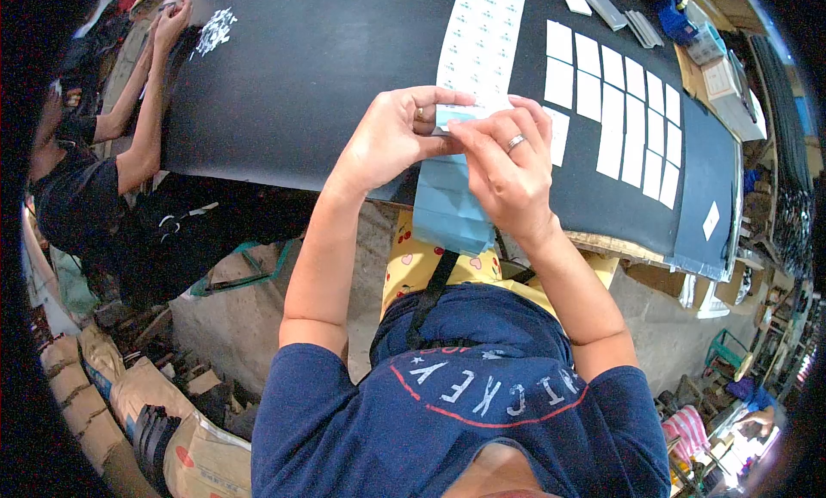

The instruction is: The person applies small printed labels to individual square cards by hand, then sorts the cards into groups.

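A long strip of printed white labels [483, 33] runs over the far part of the black table and up to my hands. Below them its light blue backing paper [453, 207] hangs over the table's near edge. My left hand [391, 136] is closed on the strip's left side, thumb below and index finger along the top. From the right, my right hand [512, 162] pinches the strip at the fold, its fingertips close to my left thumb. Whether a single label is lifted between the fingertips is hidden.
White rectangular cards [611, 128] lie in rows on the black table [318, 76] at right. A tape dispenser [675, 14] and boxes [727, 85] stand at the far right. At left, a co-worker's hands [172, 14] are near a pile of small white pieces [215, 31].
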A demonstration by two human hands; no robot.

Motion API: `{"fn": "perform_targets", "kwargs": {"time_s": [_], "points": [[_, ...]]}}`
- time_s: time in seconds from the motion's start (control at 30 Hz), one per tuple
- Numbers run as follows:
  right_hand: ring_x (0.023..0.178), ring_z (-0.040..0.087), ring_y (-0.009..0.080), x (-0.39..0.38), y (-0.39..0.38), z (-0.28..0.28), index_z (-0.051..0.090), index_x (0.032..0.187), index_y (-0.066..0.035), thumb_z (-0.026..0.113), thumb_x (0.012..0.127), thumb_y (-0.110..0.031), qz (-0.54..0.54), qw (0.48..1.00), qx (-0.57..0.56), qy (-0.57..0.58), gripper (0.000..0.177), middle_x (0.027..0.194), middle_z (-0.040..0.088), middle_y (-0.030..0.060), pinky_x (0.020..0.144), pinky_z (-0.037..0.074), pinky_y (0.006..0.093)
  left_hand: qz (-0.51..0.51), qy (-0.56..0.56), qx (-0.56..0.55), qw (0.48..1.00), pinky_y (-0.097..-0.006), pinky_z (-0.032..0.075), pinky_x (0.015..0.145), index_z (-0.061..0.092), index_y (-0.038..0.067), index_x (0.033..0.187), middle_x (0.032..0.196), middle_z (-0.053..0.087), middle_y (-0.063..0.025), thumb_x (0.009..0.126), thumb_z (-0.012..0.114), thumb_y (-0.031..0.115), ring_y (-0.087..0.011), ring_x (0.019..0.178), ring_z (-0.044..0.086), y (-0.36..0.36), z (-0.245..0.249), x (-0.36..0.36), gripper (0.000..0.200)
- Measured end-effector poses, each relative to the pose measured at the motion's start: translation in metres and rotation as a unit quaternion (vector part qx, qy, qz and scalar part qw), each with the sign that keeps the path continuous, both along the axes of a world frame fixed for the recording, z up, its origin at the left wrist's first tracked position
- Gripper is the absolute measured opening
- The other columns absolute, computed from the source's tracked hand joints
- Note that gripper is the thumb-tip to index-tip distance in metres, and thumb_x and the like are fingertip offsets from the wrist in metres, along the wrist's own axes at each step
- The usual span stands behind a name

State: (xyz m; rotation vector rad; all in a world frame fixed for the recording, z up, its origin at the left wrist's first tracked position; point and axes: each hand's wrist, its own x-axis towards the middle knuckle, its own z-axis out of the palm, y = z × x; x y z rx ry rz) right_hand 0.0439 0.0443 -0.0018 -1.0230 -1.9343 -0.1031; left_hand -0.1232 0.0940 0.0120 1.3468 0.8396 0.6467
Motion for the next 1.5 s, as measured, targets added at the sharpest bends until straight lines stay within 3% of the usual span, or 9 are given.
{"fn": "perform_targets", "kwargs": {"time_s": [0.47, 0.57, 0.67, 0.8, 1.0, 1.07, 1.17, 1.23, 1.5], "points": [[0.083, 0.057, 0.0196, 0.009, -0.029, 0.007, 0.070, 0.088, -0.010, 0.068, 0.060, -0.005, -0.009, 0.998, -0.010, -0.064, 0.029, 0.079, 0.062, 0.0007, 0.094, 0.039, 0.0491, -0.034, 0.028, -0.023, 0.999, -0.0276, 0.053, 0.084, 0.051, -0.001, 0.129, 0.115, 0.063, -0.0070, 0.071, 0.071, -0.008, -0.0120, 0.099, 0.062, 0.005, -0.008, -0.014, 0.062], [0.092, 0.056, 0.0255, 0.053, -0.020, 0.037, 0.071, 0.085, -0.013, 0.071, 0.067, -0.006, -0.011, 0.989, -0.144, -0.027, 0.020, 0.076, 0.060, 0.0038, 0.087, 0.042, 0.0423, -0.034, 0.007, -0.037, 0.999, -0.0283, 0.053, 0.085, 0.051, -0.001, 0.128, 0.115, 0.062, -0.0098, 0.067, 0.074, -0.009, -0.0154, 0.101, 0.062, 0.000, -0.007, -0.016, 0.066], [0.072, 0.064, 0.0180, 0.135, 0.010, 0.063, 0.074, 0.076, -0.007, 0.074, 0.071, -0.010, 0.040, 0.911, -0.410, 0.012, 0.007, 0.074, 0.070, 0.0081, 0.069, 0.049, 0.0312, -0.025, 0.031, -0.024, 0.999, -0.0258, 0.053, 0.080, 0.053, -0.002, 0.126, 0.108, 0.064, -0.0123, 0.070, 0.078, -0.003, -0.0143, 0.092, 0.063, -0.005, -0.011, -0.021, 0.061], [0.073, 0.066, 0.0126, 0.210, 0.043, 0.070, 0.074, 0.078, -0.001, 0.076, 0.072, -0.011, 0.068, 0.815, -0.573, -0.052, 0.012, 0.074, 0.071, 0.0070, 0.075, 0.050, 0.0268, -0.008, 0.043, -0.046, 0.998, -0.0262, 0.052, 0.082, 0.054, -0.003, 0.126, 0.104, 0.065, -0.0110, 0.072, 0.077, -0.001, -0.0127, 0.093, 0.062, -0.010, -0.017, -0.023, 0.058], [0.072, 0.069, 0.0141, 0.224, 0.053, 0.041, 0.073, 0.083, 0.002, 0.075, 0.073, -0.012, 0.078, 0.788, -0.606, -0.073, 0.017, 0.078, 0.072, 0.0107, 0.070, 0.053, 0.0263, 0.022, 0.050, -0.068, 0.996, -0.0275, 0.049, 0.089, 0.051, -0.003, 0.129, 0.112, 0.063, -0.0117, 0.071, 0.074, -0.002, -0.0151, 0.100, 0.061, -0.014, -0.017, -0.021, 0.063], [0.073, 0.066, 0.0145, 0.226, 0.053, 0.035, 0.074, 0.080, -0.001, 0.077, 0.070, -0.014, 0.062, 0.778, -0.623, -0.052, 0.017, 0.074, 0.071, 0.0081, 0.079, 0.050, 0.0323, 0.019, 0.057, -0.074, 0.995, -0.0279, 0.049, 0.089, 0.051, -0.003, 0.129, 0.113, 0.063, -0.0118, 0.070, 0.074, -0.002, -0.0154, 0.100, 0.061, -0.013, -0.016, -0.021, 0.063], [0.070, 0.069, 0.0147, 0.226, 0.053, 0.032, 0.073, 0.084, 0.002, 0.075, 0.072, -0.012, 0.077, 0.800, -0.590, -0.073, 0.018, 0.077, 0.072, 0.0113, 0.068, 0.054, 0.0261, 0.020, 0.065, -0.079, 0.995, -0.0282, 0.049, 0.090, 0.051, -0.003, 0.129, 0.113, 0.063, -0.0118, 0.070, 0.074, -0.002, -0.0157, 0.100, 0.061, -0.014, -0.014, -0.021, 0.064], [0.073, 0.066, 0.0151, 0.222, 0.052, 0.035, 0.075, 0.080, -0.002, 0.078, 0.069, -0.015, 0.039, 0.792, -0.605, -0.071, 0.017, 0.073, 0.071, 0.0084, 0.082, 0.050, 0.0351, 0.022, 0.063, -0.079, 0.995, -0.0282, 0.049, 0.090, 0.052, -0.003, 0.129, 0.113, 0.063, -0.0118, 0.070, 0.075, -0.002, -0.0159, 0.100, 0.062, -0.014, -0.014, -0.020, 0.064], [0.071, 0.066, 0.0161, 0.224, 0.051, 0.031, 0.075, 0.078, -0.002, 0.077, 0.068, -0.016, 0.043, 0.799, -0.596, -0.073, 0.017, 0.073, 0.071, 0.0088, 0.082, 0.051, 0.0357, 0.031, 0.047, -0.064, 0.996, -0.0277, 0.051, 0.086, 0.054, -0.002, 0.127, 0.107, 0.066, -0.0132, 0.070, 0.079, 0.002, -0.0151, 0.095, 0.064, -0.014, -0.018, -0.021, 0.063]]}}
